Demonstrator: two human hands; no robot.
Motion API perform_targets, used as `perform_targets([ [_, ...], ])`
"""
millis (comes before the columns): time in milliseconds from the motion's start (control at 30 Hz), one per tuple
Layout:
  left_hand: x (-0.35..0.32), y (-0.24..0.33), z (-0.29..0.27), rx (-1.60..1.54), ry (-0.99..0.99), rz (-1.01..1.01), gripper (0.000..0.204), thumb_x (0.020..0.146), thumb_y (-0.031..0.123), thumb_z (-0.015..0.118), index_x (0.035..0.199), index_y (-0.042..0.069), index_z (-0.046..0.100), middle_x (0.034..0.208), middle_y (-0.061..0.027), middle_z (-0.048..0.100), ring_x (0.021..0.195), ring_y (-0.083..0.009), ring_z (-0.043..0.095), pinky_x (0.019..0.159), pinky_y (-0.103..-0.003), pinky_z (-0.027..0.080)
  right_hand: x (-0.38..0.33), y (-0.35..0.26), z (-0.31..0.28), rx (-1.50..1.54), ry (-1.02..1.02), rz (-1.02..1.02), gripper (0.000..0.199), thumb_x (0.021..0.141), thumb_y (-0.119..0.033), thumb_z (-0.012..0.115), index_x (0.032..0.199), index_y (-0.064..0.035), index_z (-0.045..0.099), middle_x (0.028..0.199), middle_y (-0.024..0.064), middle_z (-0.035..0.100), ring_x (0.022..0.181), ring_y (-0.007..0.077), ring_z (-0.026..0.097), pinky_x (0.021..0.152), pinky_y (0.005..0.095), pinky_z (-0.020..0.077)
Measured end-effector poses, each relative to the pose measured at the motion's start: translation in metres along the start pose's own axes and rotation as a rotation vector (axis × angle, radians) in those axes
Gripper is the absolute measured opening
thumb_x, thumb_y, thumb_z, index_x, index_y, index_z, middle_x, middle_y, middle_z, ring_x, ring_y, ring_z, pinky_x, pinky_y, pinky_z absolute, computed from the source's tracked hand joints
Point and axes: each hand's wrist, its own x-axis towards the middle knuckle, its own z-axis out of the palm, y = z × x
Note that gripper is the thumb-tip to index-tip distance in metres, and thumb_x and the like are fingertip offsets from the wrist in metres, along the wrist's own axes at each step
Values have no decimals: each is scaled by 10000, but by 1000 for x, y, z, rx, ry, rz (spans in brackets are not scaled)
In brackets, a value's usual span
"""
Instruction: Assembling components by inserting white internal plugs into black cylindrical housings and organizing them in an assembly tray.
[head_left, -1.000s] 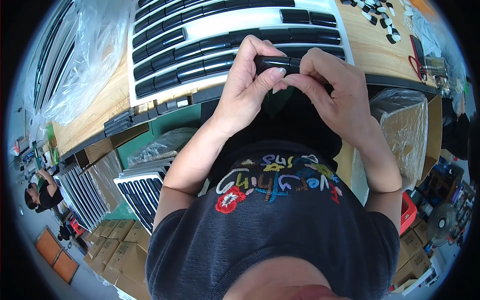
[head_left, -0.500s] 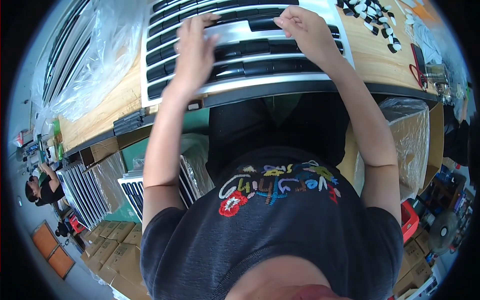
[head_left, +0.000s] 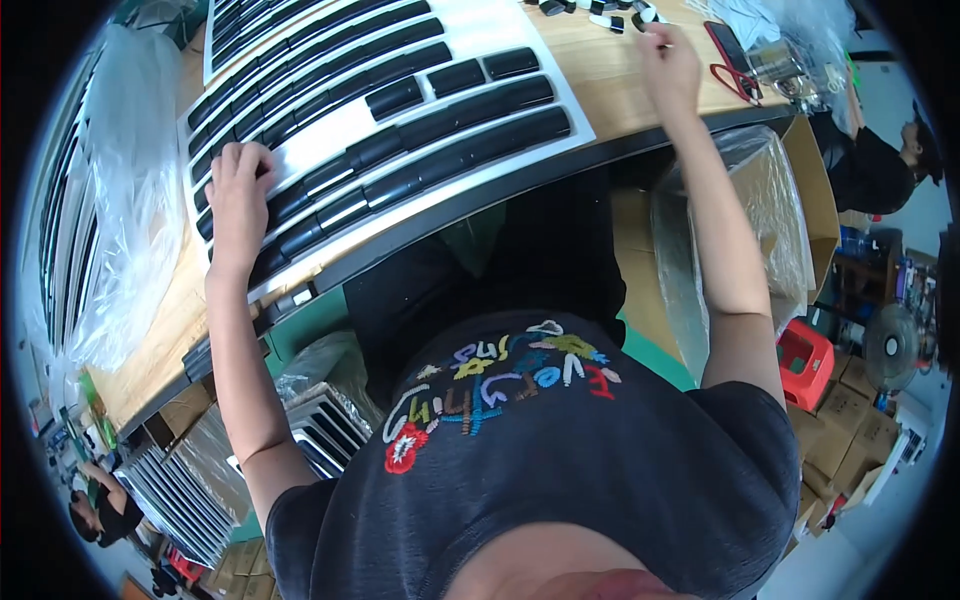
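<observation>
Half a second on, the 2 hands have parted: the right hand (head_left: 668, 62) has left the grille and reached to the upper right of the frame, while the left hand (head_left: 238, 190) has slid down to the grille's left end. The left hand lies palm down, fingers spread and slightly curled, pressing on the silver car grille (head_left: 385, 140) without gripping it. The right hand's fingers are bunched at a cluster of small black clips (head_left: 598, 14) on the wooden workbench (head_left: 620, 72); whether they have closed on one cannot be told. The grille, with its rows of dark slats, lies flat and slanted across the bench from the upper centre to the left of the frame. A red-handled tool (head_left: 728, 52) rests just right of the right hand. Clear plastic wrap (head_left: 130, 200) covers more grilles at the far left. An open cardboard box lined with plastic (head_left: 760, 210) stands below the bench at right. Stacked grilles (head_left: 180, 490) fill the lower left, where another person (head_left: 105, 510) works; a 2nd person (head_left: 880, 165) in black sits at the right edge.
</observation>
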Motion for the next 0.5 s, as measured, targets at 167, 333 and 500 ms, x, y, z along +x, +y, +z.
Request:
perform_targets([
  [167,13,-4,7,-444,169,-165,214,896,35,647,1097,52,577,1116,-108,629,1088,-221,579,953,-347,446,30,114,-19,-197,36,52,425,825,-325,739,1082,5,671,976,208,674,901,341,653,789,411,514],
  [333,0,60,6,-999,207,-320,371,911,87,675,1267,29,590,1137,-79,663,1021,-158,613,955,-294,460,12,56,2,-153,-162,90,338,915,-322,653,1077,-27,627,885,152,673,805,245,659,727,353,497],
  [500,-1,126,29,-2082,106,-405,281,962,104,626,1207,-24,576,1073,-127,676,1002,-169,662,888,-310,557,-47,-85,-1,586,-333,116,223,1031,-185,522,1172,-37,611,1001,37,665,826,83,583,709,228,477],
])
